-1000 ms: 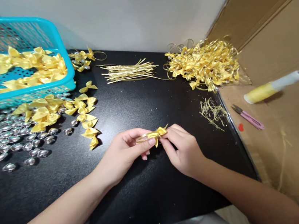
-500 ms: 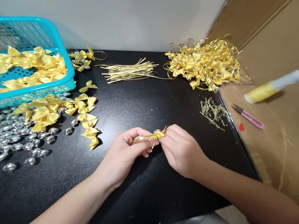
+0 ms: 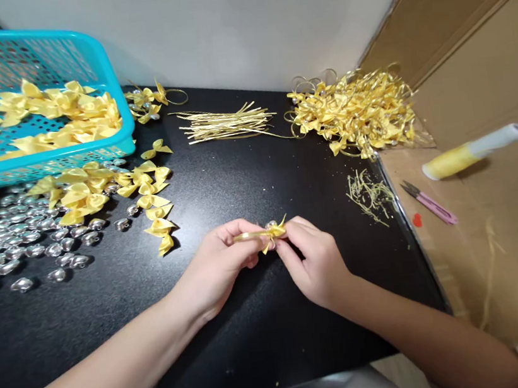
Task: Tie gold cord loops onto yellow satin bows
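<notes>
Between my hands, above the black tabletop, is a yellow ribbon bow [image 3: 277,230] with a silver bead [image 3: 270,224] on it and a gold cord [image 3: 247,236] running to the left. My left hand [image 3: 222,259] pinches the cord and the bow's left side between thumb and fingers. From the right, my right hand [image 3: 313,253] grips the bow's edge with thumb and forefinger, the other fingers curled. Fingertips partly cover the bow's underside. Left of my left hand lies a column of loose yellow bows [image 3: 159,212].
A blue basket [image 3: 129,131] of yellow bows stands at back left, silver beads [image 3: 35,251] in front. Gold cords [image 3: 228,123] lie at the back beside a heap of corded bows [image 3: 356,111]. Cord scraps [image 3: 369,197], pink-handled snips [image 3: 429,202] and a roll [image 3: 475,151] are at right.
My right fingers have shifted slightly on the bow and the thumb now shows apart from the palm. The view has moved a little; both hands stay on the same bow.
</notes>
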The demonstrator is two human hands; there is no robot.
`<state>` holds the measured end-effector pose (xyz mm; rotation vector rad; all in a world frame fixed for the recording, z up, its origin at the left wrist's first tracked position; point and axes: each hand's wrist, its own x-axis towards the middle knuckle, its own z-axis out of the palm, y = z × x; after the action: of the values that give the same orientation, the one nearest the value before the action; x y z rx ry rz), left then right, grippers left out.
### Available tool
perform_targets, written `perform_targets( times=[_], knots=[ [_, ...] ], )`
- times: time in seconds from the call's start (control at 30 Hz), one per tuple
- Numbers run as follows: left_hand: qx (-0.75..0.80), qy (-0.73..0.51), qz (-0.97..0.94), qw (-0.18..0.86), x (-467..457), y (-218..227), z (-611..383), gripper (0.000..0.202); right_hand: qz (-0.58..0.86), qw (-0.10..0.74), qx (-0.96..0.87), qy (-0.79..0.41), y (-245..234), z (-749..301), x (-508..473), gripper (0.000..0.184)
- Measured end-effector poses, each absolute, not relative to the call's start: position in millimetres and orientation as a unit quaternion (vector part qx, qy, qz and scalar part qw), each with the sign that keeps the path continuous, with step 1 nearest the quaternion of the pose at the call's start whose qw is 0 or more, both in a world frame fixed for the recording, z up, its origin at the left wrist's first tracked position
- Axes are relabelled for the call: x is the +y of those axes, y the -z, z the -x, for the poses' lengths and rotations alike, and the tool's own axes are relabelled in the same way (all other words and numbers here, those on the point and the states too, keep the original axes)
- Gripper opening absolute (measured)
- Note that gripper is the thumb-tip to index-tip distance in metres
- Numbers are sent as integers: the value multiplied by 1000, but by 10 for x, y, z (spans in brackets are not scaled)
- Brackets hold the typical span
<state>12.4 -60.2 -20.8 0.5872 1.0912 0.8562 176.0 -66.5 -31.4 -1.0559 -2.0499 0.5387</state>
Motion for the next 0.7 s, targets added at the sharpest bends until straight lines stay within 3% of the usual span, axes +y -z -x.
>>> perform_targets(
  times=[0.17, 0.3, 0.53, 0.7],
  knots=[
    [524, -421, -274, 688, -612, 209, -123, 17, 435, 451, -770, -119, 146, -1782, -686, 10],
    [518, -445, -327, 653, -635, 201, -140, 21, 457, 418, -781, -81, 101, -1771, -726, 9],
    [531, -519, -273, 611, -555, 172, -97, 24, 518, 457, -703, -166, 132, -1882, -617, 11],
    [542, -554, -241, 584, -469, 106, -19, 26, 572, 424, -648, -271, 193, -1975, -532, 11]
  ],
)
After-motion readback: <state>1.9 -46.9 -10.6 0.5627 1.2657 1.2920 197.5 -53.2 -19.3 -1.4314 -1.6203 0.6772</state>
